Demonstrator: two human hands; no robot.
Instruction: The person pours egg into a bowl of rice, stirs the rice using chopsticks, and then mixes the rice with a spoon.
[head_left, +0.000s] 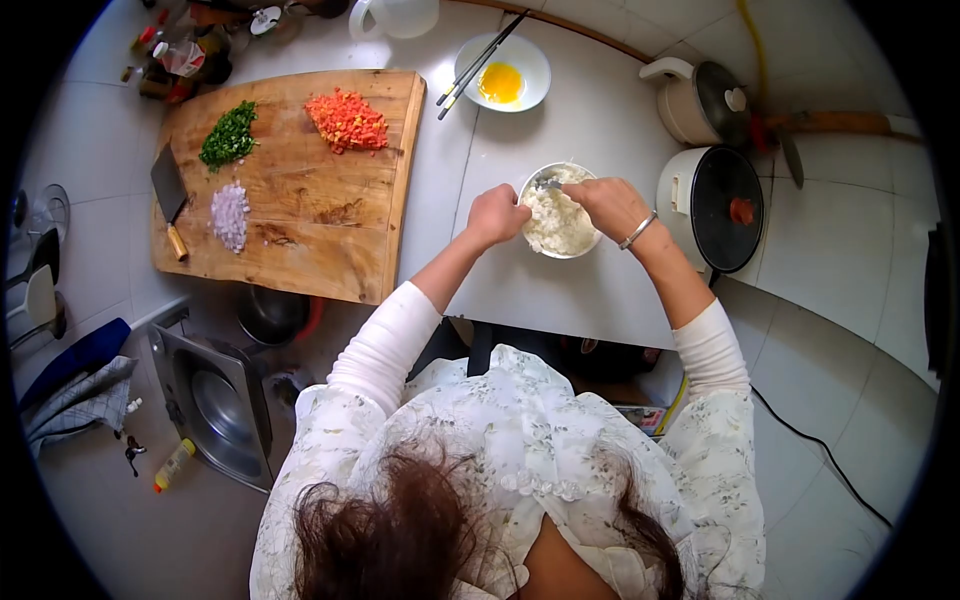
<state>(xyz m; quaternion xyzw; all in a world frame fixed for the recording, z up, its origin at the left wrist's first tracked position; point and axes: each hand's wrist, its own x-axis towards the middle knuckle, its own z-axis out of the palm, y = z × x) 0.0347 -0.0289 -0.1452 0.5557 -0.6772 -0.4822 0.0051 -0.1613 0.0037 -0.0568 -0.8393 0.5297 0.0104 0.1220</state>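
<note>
A white bowl [572, 256] on the counter holds white rice [560, 225], a little of it clinging to the far rim. My left hand [497, 214] is closed on the bowl's left rim, thumb at the edge. Over the right side of the bowl, my right hand [604, 207] grips a metal spoon [548, 184] whose lower part sits in the rice; its handle is mostly hidden by my fingers. Behind stands another bowl [541, 88] with yellow egg [500, 83] in it and dark chopsticks [468, 78] laid across its left rim.
On the left, a wooden cutting board [300, 215] carries chopped greens [229, 136], orange-red bits [347, 121], pale purple pieces [230, 216] and a cleaver [169, 187]. Two lidded cookers [677, 192] stand to the right. Bottles [185, 60] and a clear pitcher [405, 17] line the back. A sink [220, 400] lies lower left.
</note>
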